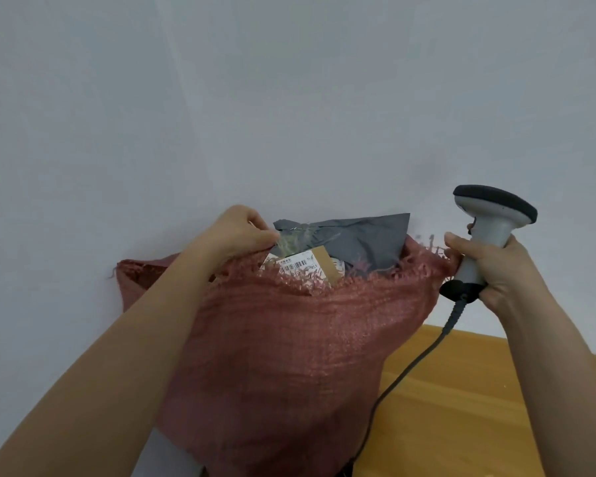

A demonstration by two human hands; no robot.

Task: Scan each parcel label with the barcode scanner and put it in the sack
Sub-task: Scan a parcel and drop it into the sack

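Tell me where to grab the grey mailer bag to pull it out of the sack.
Pinch the grey mailer bag at its upper right corner, coming from above. That flat corner stands free of the sack rim; its lower part is buried, and the left hand crowds the left corner.

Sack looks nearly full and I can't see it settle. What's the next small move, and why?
Probably push the grey mailer down with the left hand, which already pinches the sack rim beside it. The mailer and a labelled parcel stick up above the frayed mouth, and the right hand is busy holding the scanner and the rim.
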